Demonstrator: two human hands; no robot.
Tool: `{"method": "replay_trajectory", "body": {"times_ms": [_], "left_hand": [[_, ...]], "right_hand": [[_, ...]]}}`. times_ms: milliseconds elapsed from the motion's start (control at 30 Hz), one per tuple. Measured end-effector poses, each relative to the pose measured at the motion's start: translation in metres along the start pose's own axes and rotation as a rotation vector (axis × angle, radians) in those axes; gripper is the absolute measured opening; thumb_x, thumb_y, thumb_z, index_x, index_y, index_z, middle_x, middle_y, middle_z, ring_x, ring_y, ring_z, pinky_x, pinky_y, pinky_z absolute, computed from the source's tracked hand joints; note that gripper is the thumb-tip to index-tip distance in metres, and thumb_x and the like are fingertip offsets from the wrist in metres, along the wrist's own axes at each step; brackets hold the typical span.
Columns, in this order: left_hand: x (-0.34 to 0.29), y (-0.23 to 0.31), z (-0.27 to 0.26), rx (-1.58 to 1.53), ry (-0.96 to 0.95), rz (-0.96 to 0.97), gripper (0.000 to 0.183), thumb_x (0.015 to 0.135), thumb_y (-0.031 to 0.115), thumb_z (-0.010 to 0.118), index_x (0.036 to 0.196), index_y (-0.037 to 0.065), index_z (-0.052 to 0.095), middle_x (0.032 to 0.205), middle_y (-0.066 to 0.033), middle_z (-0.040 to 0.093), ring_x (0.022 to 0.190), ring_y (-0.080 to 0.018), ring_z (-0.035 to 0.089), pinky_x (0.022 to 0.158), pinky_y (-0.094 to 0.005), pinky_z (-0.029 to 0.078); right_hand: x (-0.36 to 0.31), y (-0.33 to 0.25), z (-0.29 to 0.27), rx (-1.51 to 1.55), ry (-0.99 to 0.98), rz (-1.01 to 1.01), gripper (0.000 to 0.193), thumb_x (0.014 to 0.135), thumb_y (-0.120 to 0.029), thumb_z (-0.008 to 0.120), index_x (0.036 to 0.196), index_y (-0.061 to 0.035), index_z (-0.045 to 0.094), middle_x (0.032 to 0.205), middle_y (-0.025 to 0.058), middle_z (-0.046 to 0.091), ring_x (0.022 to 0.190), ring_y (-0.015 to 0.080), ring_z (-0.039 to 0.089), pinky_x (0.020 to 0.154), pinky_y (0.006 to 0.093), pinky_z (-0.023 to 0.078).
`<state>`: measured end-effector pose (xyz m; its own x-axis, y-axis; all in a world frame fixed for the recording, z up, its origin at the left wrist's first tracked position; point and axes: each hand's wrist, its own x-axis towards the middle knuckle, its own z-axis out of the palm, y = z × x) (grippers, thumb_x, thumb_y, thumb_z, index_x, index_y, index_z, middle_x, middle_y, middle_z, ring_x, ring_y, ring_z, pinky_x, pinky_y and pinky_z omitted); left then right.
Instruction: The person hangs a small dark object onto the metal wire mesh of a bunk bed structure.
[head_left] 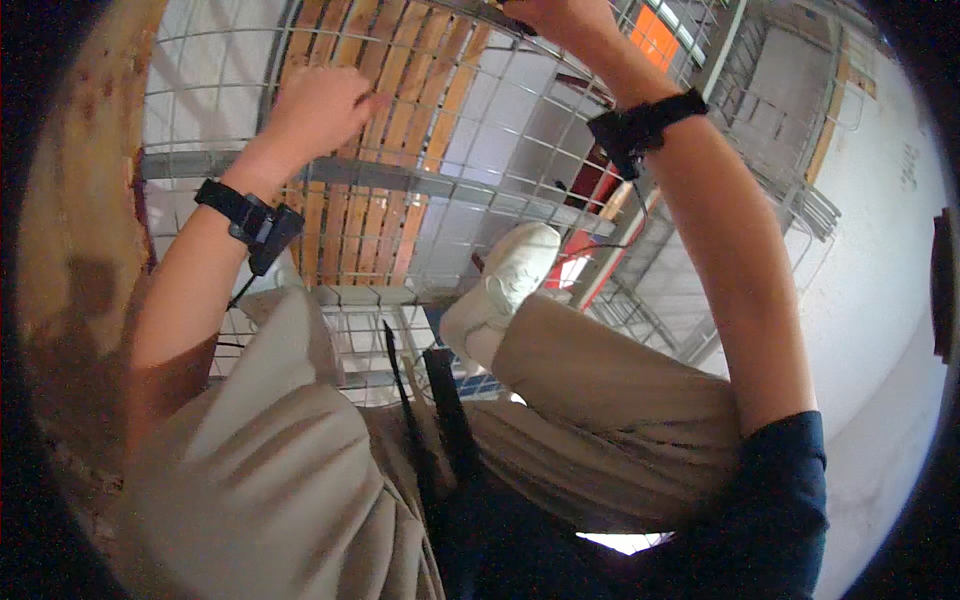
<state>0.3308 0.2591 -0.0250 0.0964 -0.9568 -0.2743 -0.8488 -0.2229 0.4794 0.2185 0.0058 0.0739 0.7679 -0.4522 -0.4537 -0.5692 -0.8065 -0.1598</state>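
My left hand (pixel 318 112) is closed above a wire mesh deck (pixel 480 95), its fingers curled out of sight and the thumb pointing right. Whatever it grips, if anything, is hidden. At the top edge, my right hand (pixel 568 22) is partly cut off by the frame. Its fingers are closed by a small dark object (pixel 518 14) whose kind I cannot make out. Black straps with small dark devices sit round my left wrist (pixel 250 222) and right wrist (pixel 645 130). The mesh runs beneath both hands, on a grey crossbar (pixel 400 174).
My white shoe (pixel 508 275) rests on the mesh, with my bent legs in beige trousers around it. Wooden slats (pixel 370 110) show below the grid. A wooden board (pixel 85 200) stands left, a white wall (pixel 870 280) right. Thin cables and an orange panel (pixel 655 42) lie beyond.
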Motion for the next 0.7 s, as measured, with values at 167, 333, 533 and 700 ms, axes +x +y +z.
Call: {"method": "replay_trajectory", "body": {"times_ms": [167, 333, 533, 700], "left_hand": [[0.003, -0.02, -0.013, -0.095, -0.072, 0.131, 0.037, 0.095, 0.035, 0.056, 0.085, 0.001, 0.067, 0.084, -0.0179, 0.067, 0.082, -0.0406, 0.065, 0.071, -0.0513, 0.052], [0.027, -0.019, -0.014, -0.134, -0.344, 0.094, 0.043, 0.091, 0.043, 0.058, 0.088, 0.003, 0.071, 0.079, -0.0214, 0.068, 0.077, -0.0433, 0.066, 0.069, -0.0534, 0.053], [0.021, -0.013, 0.011, -0.176, -0.139, 0.124, 0.041, 0.091, 0.048, 0.059, 0.082, 0.01, 0.07, 0.071, -0.0161, 0.068, 0.069, -0.0384, 0.067, 0.063, -0.0509, 0.051], [0.023, -0.009, -0.007, -0.239, -0.111, 0.109, 0.044, 0.088, 0.051, 0.063, 0.078, 0.008, 0.068, 0.066, -0.0145, 0.067, 0.066, -0.0373, 0.067, 0.063, -0.0495, 0.052]], "right_hand": [[-0.016, -0.009, 0.024, -0.035, 0.152, -0.113, 0.038, 0.087, -0.026, 0.072, 0.111, -0.0014, 0.056, 0.105, 0.0225, 0.06, 0.095, 0.0408, 0.061, 0.078, 0.0503, 0.053], [-0.001, 0.027, 0.021, 0.37, -0.067, -0.218, 0.041, 0.071, -0.017, 0.073, 0.107, -0.0041, 0.059, 0.089, 0.0182, 0.066, 0.081, 0.0316, 0.068, 0.073, 0.0416, 0.054], [0.012, 0.014, 0.005, 0.282, 0.173, -0.204, 0.046, 0.071, -0.017, 0.075, 0.112, -0.0045, 0.056, 0.104, 0.0197, 0.066, 0.096, 0.0411, 0.063, 0.083, 0.0463, 0.052], [0.02, -0.01, 0.035, 0.185, 0.265, -0.258, 0.047, 0.068, -0.008, 0.072, 0.112, -0.0059, 0.056, 0.104, 0.0166, 0.063, 0.099, 0.0395, 0.061, 0.082, 0.0448, 0.052]]}}
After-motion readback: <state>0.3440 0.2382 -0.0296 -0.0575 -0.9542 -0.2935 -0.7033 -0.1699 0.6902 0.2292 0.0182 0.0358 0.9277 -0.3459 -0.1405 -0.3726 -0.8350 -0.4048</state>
